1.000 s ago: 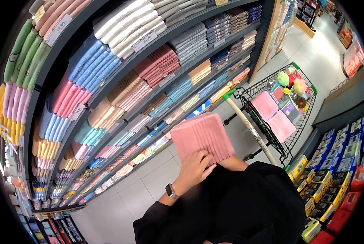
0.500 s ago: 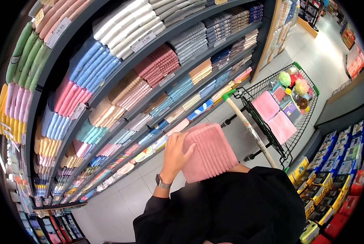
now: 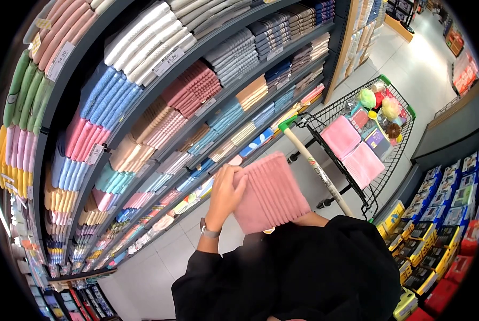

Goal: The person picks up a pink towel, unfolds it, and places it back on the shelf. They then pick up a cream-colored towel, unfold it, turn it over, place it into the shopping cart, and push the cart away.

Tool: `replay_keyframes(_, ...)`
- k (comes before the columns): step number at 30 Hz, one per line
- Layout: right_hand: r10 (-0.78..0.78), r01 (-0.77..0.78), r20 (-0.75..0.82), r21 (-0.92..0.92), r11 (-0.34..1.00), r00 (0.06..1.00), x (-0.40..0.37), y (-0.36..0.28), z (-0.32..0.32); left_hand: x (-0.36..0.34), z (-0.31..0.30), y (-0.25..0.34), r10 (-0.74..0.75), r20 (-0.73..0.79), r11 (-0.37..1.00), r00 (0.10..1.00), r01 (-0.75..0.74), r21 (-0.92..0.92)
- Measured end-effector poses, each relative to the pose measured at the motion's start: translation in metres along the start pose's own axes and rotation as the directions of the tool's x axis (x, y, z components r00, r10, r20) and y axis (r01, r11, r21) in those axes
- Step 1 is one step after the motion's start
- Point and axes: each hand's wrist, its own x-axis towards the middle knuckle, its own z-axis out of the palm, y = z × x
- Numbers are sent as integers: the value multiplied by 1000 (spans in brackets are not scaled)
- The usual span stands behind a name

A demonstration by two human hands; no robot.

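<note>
A folded dusty-pink towel (image 3: pixel 271 195) with a ribbed band is held in front of my chest. My left hand (image 3: pixel 226 195), with a watch on its wrist, grips the towel's left edge, thumb on the near face and fingers along the top. From the lower right, my right hand (image 3: pixel 311 220) holds the same towel; its fingers are hidden behind the cloth. Beyond the towel stands a wire shopping cart (image 3: pixel 376 199), its pale handle (image 3: pixel 317 168) angled towards me. Two lighter pink folded cloths (image 3: pixel 341 136) lie in it, beside small colourful goods (image 3: pixel 381 115).
Long dark shelves on the left carry folded towels: white (image 3: pixel 149 40), blue (image 3: pixel 111 96) and dusty pink (image 3: pixel 192 88), with price tags. At lower right, a rack holds yellow boxed goods (image 3: pixel 418 241). Tiled floor (image 3: pixel 148 281) runs between shelves and cart.
The towel has turned, so more of its ribbed face shows towards me. My left hand has shifted slightly with it. The shelves and cart sit a little further left in view.
</note>
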Motion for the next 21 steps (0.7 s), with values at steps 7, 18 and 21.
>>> replay_keyframes(7, -45, 47, 15, -136, 990, 999, -23, -13, -24, -21, 48, -37, -393, -3, 810, 920, 344, -475)
replay_keyframes(18, -168, 128, -9, -613, 780, 986, -103, -25, -81, -83, 119, -29, -213, 616, -136, 758, 602, -787)
replay_keyframes(21, -182, 123, -26, -643, 756, 983, -109, -25, -85, -81, 115, -28, -267, 649, -105, 713, 648, -755)
